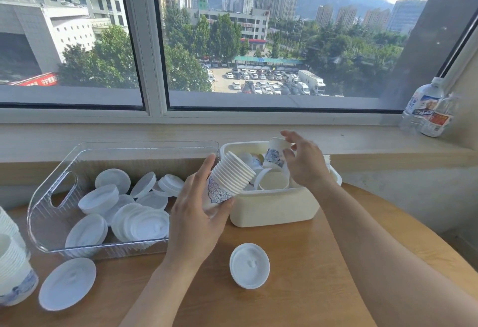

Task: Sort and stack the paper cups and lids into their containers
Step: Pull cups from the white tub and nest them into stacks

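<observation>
Sunlit window glass fills the upper view, showing city towers, trees and a car park, with a pale sill below it. Beneath the sill stands a rounded wooden table.

On the table's left sits a clear plastic tray with a cut-out handle, holding a loose heap of white cup lids. Just right of it, touching or nearly so, is a cream plastic tub containing several paper cups lying at angles.

The left hand grips a nested stack of paper cups, fingers and thumb curled round its blue-patterned base, the stack tilted with its rims toward the tub. The right hand hovers over the tub, fingers spread and relaxed, beside a single blue-patterned cup standing tilted inside; whether it touches that cup is unclear.

Two more lids lie on the bare table: one near the front centre, one at the front left. Another cup stack stands at the far left edge. Two water bottles stand on the sill at right.
</observation>
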Motion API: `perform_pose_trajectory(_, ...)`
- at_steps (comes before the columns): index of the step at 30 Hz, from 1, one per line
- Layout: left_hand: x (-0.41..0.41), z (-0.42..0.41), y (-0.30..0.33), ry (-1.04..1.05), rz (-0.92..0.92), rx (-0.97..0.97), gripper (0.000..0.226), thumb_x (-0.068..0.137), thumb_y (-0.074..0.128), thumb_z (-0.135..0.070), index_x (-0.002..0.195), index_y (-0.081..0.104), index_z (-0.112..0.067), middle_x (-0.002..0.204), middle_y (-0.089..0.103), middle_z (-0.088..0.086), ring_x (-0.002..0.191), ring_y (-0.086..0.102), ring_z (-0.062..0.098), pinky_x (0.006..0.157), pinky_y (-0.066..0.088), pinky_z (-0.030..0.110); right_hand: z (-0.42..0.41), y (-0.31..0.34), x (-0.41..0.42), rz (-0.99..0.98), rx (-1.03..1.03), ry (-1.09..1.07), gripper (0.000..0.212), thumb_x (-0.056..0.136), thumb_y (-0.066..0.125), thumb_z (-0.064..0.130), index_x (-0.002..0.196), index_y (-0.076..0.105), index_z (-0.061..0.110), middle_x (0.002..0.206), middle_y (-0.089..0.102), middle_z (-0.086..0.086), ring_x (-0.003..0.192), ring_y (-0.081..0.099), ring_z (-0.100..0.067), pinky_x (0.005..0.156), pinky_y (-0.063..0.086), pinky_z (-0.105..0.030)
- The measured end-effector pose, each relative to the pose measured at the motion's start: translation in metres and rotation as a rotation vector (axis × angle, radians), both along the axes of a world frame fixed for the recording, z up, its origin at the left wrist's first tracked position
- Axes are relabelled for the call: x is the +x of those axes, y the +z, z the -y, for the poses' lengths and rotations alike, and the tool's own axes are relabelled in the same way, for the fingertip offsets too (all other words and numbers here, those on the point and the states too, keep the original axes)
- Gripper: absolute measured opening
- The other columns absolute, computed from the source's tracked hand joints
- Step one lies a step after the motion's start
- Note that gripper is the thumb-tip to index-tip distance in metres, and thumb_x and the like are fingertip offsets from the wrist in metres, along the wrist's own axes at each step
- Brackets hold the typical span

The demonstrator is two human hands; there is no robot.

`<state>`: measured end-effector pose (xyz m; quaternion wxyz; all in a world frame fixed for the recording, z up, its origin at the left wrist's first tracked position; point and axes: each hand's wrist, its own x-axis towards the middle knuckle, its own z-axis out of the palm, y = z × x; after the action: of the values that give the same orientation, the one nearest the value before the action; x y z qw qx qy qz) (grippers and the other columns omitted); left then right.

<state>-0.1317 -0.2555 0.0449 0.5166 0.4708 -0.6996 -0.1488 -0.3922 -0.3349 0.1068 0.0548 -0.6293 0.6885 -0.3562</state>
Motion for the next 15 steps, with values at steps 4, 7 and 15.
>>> perform_pose_trajectory(4, 0.000, -0.001, 0.001, 0.008, 0.006, -0.016, 0.095, 0.086, 0.084, -0.032, 0.158, 0.025, -0.051, 0.132, 0.057, -0.017, 0.118, 0.049, -0.011, 0.090, 0.045, 0.024, -0.007, 0.002, 0.001, 0.031, -0.075, -0.016, 0.034, 0.099, 0.060, 0.012, 0.129, 0.067, 0.027, 0.121, 0.068, 0.002, 0.097, 0.061, -0.015, 0.083, 0.046, -0.030)
perform_pose_trajectory(7, 0.000, -0.002, 0.002, 0.011, 0.011, -0.014, 0.095, 0.085, 0.084, -0.032, 0.158, 0.026, -0.049, 0.131, 0.059, -0.015, 0.117, 0.052, -0.004, 0.087, 0.043, 0.018, -0.019, 0.012, 0.003, 0.046, -0.153, -0.037, 0.021, 0.098, 0.063, 0.016, 0.113, 0.075, 0.026, 0.102, 0.073, 0.007, 0.085, 0.063, -0.012, 0.075, 0.048, -0.031)
perform_pose_trajectory(15, -0.003, -0.012, 0.008, 0.015, 0.010, -0.029, 0.095, 0.085, 0.084, -0.032, 0.157, 0.026, -0.053, 0.128, 0.058, -0.019, 0.117, 0.048, -0.014, 0.083, 0.040, 0.006, -0.082, 0.037, 0.018, 0.342, -0.318, 0.204, 0.016, 0.098, 0.072, 0.016, 0.100, 0.076, 0.032, 0.092, 0.075, 0.011, 0.081, 0.066, -0.008, 0.076, 0.052, -0.019)
